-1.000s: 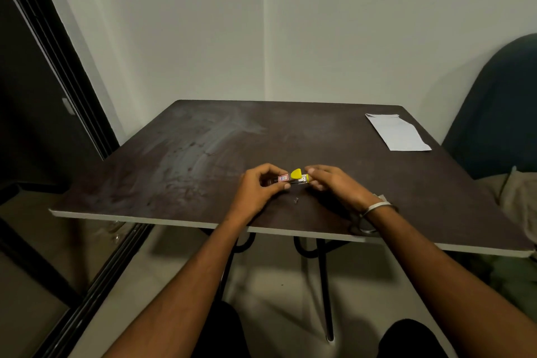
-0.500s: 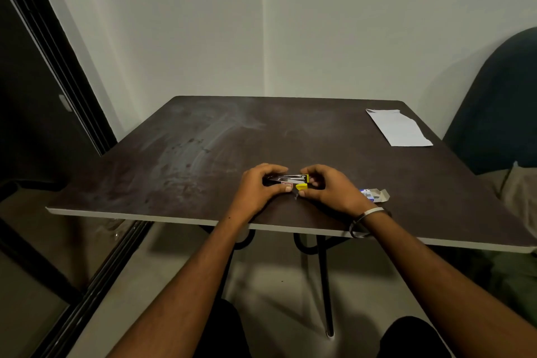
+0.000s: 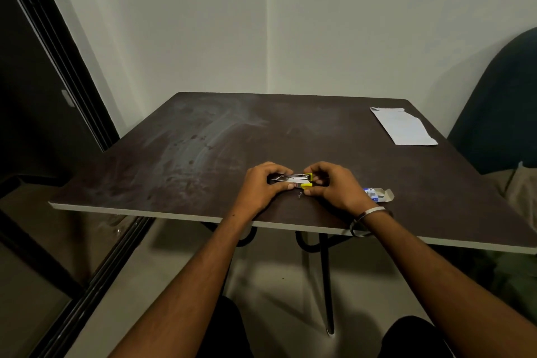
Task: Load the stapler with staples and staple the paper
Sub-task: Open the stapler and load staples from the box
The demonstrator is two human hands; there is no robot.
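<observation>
Yellow-tipped stapler [image 3: 293, 179] sits near the desk's [image 3: 174, 154] near edge, now hinged open where a second ago it was shut, so loading can begin. Left hand [image 3: 261, 187] fingers pinch its body; right hand [image 3: 334, 186] fingers pinch the yellow end. Staples inside are hidden. Staple box [image 3: 377, 194] lies just right; paper [image 3: 402, 126] far right.
</observation>
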